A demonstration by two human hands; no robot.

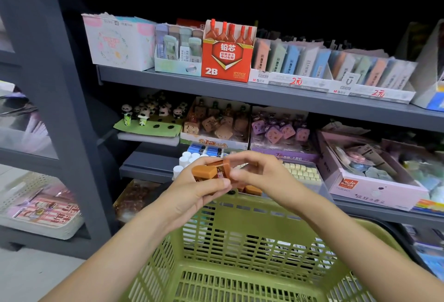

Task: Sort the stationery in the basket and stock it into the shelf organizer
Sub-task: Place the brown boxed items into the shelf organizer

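Now a small stack of brown items (211, 172) is gripped in the left hand (199, 188) above the green basket (240, 253), while its right end is pinched by the right hand (254, 174). Its long axis lies left to right. Straight beyond, up the shelf, the matching brown display box (215, 140) is seen, roughly level between both hands.

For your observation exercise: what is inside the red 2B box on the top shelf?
The red 2B box holds a row of red bottle-shaped lead cases, necks sticking up. Their lower halves are hidden behind the box front.
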